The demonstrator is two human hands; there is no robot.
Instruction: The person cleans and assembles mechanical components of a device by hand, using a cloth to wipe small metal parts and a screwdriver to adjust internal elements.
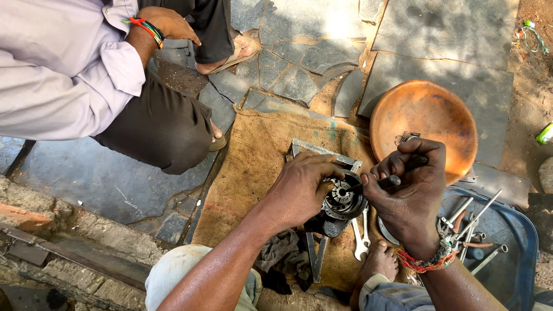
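My left hand grips a round black metal machine part and steadies it over a burlap sack. My right hand holds a dark-handled tool whose tip points into the open centre of the part. A metal angle frame lies under the part on the sack. A thread bracelet sits on my right wrist.
An orange-brown dish with small metal bits lies beyond my right hand. A blue tray with several spanners and rods is at the right. A spanner and dark rag lie near my foot. Another person crouches at upper left.
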